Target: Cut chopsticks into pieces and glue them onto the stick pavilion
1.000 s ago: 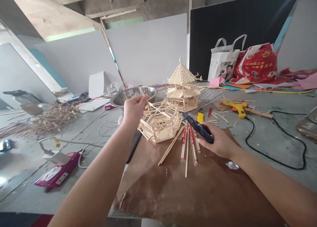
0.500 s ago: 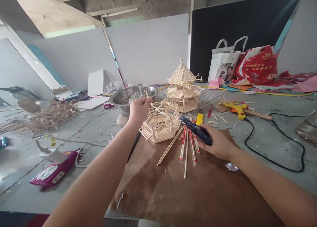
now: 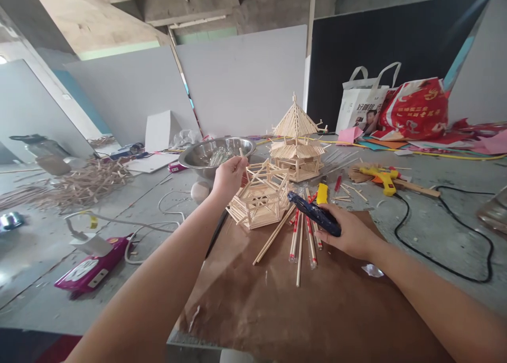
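My left hand (image 3: 229, 179) pinches a short wooden stick (image 3: 241, 152) at the far left edge of a half-built stick frame (image 3: 259, 202). This frame is six-sided, with low railings and posts, and stands on brown paper (image 3: 301, 315). In my right hand (image 3: 350, 231) is a dark blue hand tool (image 3: 315, 213), pointing left toward the frame; its exact kind is unclear. Beneath and beside the tool lie loose round sticks (image 3: 273, 236) and several sticks in clear wrappers with red bands (image 3: 293, 239). A pagoda model of sticks (image 3: 295, 141) stands behind the frame.
A steel bowl (image 3: 198, 154) stands behind my left hand. To the right lie a yellow glue gun (image 3: 382, 178) with its black cord and a yellow-handled tool (image 3: 322, 193). On the left are a purple power strip (image 3: 93, 268), white cables and a heap of wood strips (image 3: 91, 178).
The whole view has shifted slightly right and down. My left hand has turned a little near the frame, still with the stick. My right hand keeps the tool in nearly the same place.
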Motion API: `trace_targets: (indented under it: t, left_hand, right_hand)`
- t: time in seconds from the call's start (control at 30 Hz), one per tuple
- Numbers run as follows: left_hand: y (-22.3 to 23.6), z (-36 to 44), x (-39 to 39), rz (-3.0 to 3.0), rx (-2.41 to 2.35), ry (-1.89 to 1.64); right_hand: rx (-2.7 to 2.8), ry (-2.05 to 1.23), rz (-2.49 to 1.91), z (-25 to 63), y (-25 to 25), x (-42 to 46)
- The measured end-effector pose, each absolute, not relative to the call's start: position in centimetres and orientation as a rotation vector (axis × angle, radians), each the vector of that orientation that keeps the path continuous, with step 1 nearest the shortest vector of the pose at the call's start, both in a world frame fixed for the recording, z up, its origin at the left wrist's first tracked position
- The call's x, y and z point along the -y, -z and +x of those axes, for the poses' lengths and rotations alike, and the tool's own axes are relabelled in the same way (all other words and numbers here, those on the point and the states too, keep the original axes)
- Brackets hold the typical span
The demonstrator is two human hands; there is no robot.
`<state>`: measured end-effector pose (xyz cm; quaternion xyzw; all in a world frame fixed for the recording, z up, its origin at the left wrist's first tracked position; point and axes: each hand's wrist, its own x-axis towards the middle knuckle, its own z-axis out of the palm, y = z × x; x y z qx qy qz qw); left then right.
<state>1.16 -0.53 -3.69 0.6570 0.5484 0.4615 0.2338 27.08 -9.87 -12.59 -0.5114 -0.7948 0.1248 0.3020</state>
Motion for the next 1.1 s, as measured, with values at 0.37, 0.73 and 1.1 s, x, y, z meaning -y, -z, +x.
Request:
trace_targets:
  t: [0.37,0.73,1.1]
  left_hand:
    - [3.19,0.89,0.7,1.918,-1.469,-1.163]
    - [3.41,0.69,0.74,1.962,-1.487,-1.134]
    - [3.23,0.64,0.62,2.036,-1.553,-1.056]
  right_hand:
    - [2.106,-0.391,-1.377,27.17,12.78,9.85]
    - [2.113,-0.444,-1.374,27.17,12.71,9.86]
    - [2.125,-0.441,-1.327,27.1,12.54,9.97]
